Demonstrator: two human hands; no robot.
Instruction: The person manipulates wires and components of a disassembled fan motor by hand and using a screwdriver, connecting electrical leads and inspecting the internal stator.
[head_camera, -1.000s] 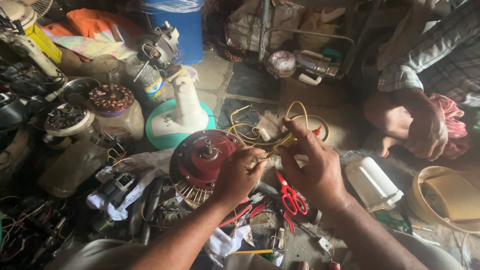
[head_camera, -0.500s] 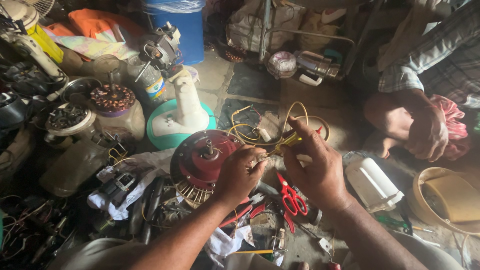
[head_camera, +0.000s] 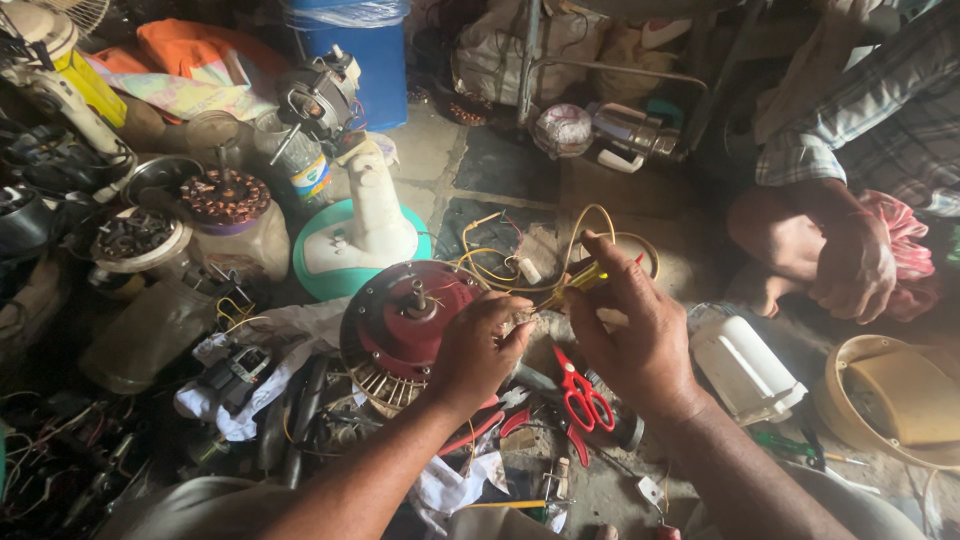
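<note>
Hands on fan motor wiring

Red fan motor (head_camera: 400, 325) lies on the floor under the left hand (head_camera: 480, 350), fingers curled shut on its edge; right hand (head_camera: 640, 330) just beside, grip pinching yellow wires (head_camera: 560, 285); red scissors (head_camera: 582, 395) below.

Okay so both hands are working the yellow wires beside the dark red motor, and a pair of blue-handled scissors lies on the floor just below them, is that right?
Not quite: the scissors have red handles, not blue, as the head view shows. The rest holds: the left hand and right hand work the yellow wires beside the dark red motor.
</note>
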